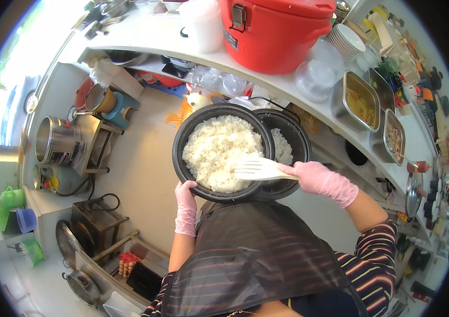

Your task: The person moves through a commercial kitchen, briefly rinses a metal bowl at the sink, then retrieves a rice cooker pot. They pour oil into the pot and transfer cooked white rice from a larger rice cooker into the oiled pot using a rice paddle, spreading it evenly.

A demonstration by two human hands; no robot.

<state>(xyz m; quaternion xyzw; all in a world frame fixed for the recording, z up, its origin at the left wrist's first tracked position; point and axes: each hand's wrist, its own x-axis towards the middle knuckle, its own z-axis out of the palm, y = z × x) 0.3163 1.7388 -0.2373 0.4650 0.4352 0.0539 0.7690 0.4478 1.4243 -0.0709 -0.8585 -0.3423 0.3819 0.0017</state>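
Note:
A black round pot (pixel 177 162) full of cooked white rice (pixel 220 148) is before me, and my left hand (pixel 185 194), in a pink glove, grips its near left rim. My right hand (pixel 312 176), gloved the same way, holds a white slotted spatula (pixel 262 168) by its handle. The slotted end lies over the right part of the rice. Behind and below, partly covered by the first pot, is a second black pot (pixel 303 154) with a smaller mound of rice (pixel 282 146). What supports the two pots is hidden.
A white counter (pixel 161 37) curves ahead, bearing a red insulated container (pixel 276 35), stacked bowls (pixel 346 41) and steel food pans (pixel 355 101). On the left are a steel pot (pixel 52 140), a gas cylinder (pixel 60 178) and a blue stool (pixel 120 111). A plush toy (pixel 197 101) is beyond the pots.

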